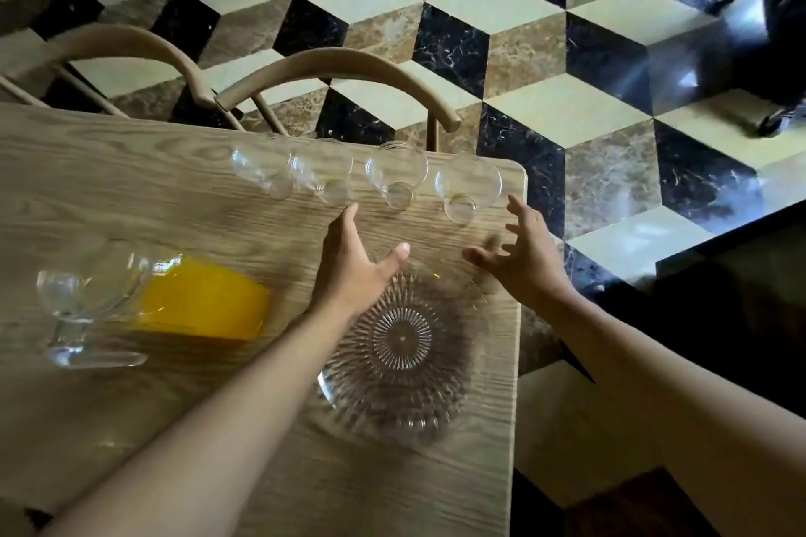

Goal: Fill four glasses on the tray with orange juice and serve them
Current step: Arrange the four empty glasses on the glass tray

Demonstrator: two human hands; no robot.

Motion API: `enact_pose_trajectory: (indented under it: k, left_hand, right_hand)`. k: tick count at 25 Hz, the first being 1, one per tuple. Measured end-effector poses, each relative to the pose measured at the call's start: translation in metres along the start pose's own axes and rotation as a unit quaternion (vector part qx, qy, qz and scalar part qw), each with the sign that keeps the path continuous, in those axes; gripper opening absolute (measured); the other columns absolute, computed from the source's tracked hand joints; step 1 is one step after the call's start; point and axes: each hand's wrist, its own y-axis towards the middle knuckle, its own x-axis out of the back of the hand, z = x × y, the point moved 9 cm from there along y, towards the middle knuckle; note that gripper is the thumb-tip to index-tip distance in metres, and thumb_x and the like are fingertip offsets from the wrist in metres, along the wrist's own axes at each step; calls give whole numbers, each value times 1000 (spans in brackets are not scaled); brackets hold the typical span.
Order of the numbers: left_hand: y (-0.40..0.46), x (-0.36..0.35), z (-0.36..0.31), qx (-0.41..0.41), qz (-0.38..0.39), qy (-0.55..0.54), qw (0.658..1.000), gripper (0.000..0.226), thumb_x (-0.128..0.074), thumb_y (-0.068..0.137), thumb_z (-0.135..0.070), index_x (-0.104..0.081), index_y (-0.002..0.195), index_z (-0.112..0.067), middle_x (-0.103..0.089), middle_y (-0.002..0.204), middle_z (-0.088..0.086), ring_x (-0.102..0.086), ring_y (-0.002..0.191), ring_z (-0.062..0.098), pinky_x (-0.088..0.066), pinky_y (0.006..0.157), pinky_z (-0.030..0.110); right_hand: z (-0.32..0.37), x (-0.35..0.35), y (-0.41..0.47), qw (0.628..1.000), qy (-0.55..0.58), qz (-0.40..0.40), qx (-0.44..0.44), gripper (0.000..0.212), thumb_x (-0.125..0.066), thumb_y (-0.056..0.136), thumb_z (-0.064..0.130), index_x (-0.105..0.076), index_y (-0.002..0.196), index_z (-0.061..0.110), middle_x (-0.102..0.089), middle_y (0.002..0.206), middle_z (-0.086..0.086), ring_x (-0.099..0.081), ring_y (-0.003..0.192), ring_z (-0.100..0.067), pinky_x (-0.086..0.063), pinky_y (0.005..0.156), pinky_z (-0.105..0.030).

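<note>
Both forearms were bare to the frame's lower edge, no sleeves showing; the left hand (355, 264) and right hand (525, 251) were slim, long-fingered, with short nails

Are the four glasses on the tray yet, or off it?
Off it. All four glasses stand in a row on the wooden table, beyond the glass tray.

Orange juice (205, 303), wood-grain table (131, 196), cube-patterned floor (545, 70).
</note>
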Motion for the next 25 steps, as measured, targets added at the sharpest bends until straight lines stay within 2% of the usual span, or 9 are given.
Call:
enact_pose_trajectory:
  k: [3, 6, 10, 15, 18, 20, 22, 25]
  left_hand:
    - [20, -8, 6, -13, -43, -7, 999, 96, -79, 89, -50, -30, 163, -14, -39, 166, 8, -39, 152, 25, -35, 122, 38]
    - [34, -19, 14, -10, -66, -18, 998, 94, -83, 85, -49, -37, 160, -14, -46, 163, 5, -43, 149, 23, -35, 119, 33]
    - [56, -26, 17, -30, -93, -80, 992, 98, -90, 79, -46, -42, 158, -13, -50, 160, 7, -48, 147, 22, -39, 124, 38]
    - [77, -45, 17, -33, -105, -189, 976, 107, -94, 73, -42, -37, 158, -11, -50, 159, 8, -48, 145, 19, -32, 107, 9]
    - [88, -51, 18, -37, -108, -209, 971, 119, -90, 62, -60, -35, 156, -10, -50, 156, 11, -45, 140, 12, -32, 109, 13]
    - [92, -49, 15, -51, -120, -213, 968, 117, -84, 58, -68, -40, 150, -11, -53, 150, 8, -45, 136, 10, -34, 110, 20]
    - [97, -48, 11, -73, -127, -214, 966, 103, -85, 60, -67, -48, 140, -14, -57, 149, 4, -51, 138, 13, -36, 107, 18]
    - [100, -48, 9, -84, -117, -227, 963, 87, -87, 67, -56, -52, 135, -15, -60, 150, 10, -57, 136, 17, -40, 105, 14]
  right_hand:
    - [-9, -5, 16, 999, 38, -22, -5, 103, -91, 75, 30, -32, 158, 16, -44, 151, -7, -56, 120, -14, -55, 101, -38]
    - [-12, -9, 28, 998, 35, -47, 0, 93, -91, 74, 30, -43, 152, 18, -51, 143, -2, -62, 104, -15, -58, 92, -36]
    - [-9, -10, 40, 997, 44, -71, 7, 79, -92, 73, 28, -53, 141, 23, -54, 124, 12, -67, 90, -16, -59, 80, -33]
    - [-11, -17, 49, 996, 49, -73, 11, 74, -92, 73, 28, -53, 137, 27, -64, 107, 6, -61, 69, -5, -52, 63, -14]
    - [-17, -21, 51, 995, 72, -72, 10, 69, -90, 75, 28, -55, 134, 28, -70, 100, 2, -62, 68, -12, -59, 68, -30]
    - [-19, -20, 52, 994, 80, -77, 10, 71, -90, 75, 29, -56, 137, 26, -73, 103, -1, -64, 69, -14, -62, 72, -40]
    - [-20, -21, 54, 993, 90, -76, 10, 72, -90, 75, 29, -56, 139, 25, -72, 107, 2, -65, 69, -17, -63, 73, -44]
    - [-18, -22, 55, 992, 103, -77, 18, 72, -90, 75, 26, -57, 139, 23, -70, 104, 7, -67, 70, -25, -62, 71, -47]
